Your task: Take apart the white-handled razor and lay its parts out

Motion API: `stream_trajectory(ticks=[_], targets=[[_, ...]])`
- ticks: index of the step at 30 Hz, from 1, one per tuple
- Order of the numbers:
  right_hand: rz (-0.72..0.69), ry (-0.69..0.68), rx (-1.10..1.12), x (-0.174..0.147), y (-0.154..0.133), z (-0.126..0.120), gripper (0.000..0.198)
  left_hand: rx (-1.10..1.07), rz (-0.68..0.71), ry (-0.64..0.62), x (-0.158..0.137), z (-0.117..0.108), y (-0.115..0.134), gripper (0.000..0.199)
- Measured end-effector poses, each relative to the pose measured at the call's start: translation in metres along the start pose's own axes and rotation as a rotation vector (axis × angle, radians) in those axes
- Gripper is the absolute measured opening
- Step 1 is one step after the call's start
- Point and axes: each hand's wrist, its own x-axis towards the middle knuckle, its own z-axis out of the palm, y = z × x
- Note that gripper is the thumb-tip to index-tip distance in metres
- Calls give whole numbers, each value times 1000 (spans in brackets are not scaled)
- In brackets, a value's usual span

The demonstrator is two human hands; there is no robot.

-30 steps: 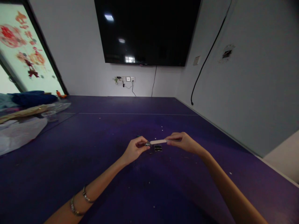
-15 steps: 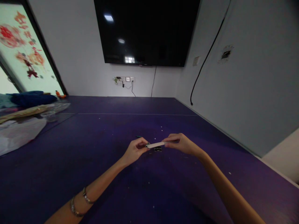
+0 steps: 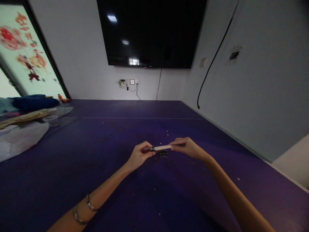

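Note:
Both hands meet over the purple surface, with a slim, flat white piece [image 3: 162, 147] held level between them; its exact kind I cannot make out. My left hand [image 3: 140, 155] pinches a small dark, shiny part [image 3: 152, 149] at the piece's left end. At the other end, my right hand [image 3: 183, 147] is closed on it between thumb and fingers. Just below the white piece lies a small black object [image 3: 163, 153] with pale marks. Behind my left fingers a small dark green thing [image 3: 143, 141] is partly hidden.
White specks dot the purple surface [image 3: 108, 180]. At far left are a blue folded cloth [image 3: 36, 102], a whitish plastic bag [image 3: 21, 140] and a clear cup-like thing [image 3: 51, 120]. A black cable [image 3: 213, 59] hangs along the right wall. A TV [image 3: 152, 32] is mounted ahead.
The white piece has turned slightly and now lies closer to level, its left end a little higher. More of the dark part at that end shows. Both hands keep their grip.

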Motion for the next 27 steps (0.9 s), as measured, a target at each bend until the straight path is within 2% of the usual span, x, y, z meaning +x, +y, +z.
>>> stream_trajectory(ticks=[4,9,14,21,24,27], targets=[[23,76,-15,0,0,1,28,-17,-27,-15,-2,2,3,14],[-43,31,-20,-1,-4,5,28,48,-10,-1,0,2,0,13],[-49,122,-60,-1,0,5,26,35,-23,-18,0,-2,-9,17],[-135,80,-105,-4,-12,6,24,84,14,-13,0,-1,-7,13],[-111,144,-118,-3,-10,5,23,44,-11,-9,-1,1,-7,16],[-71,240,-32,-1,-7,3,21,24,-24,4,-1,1,-9,18]])
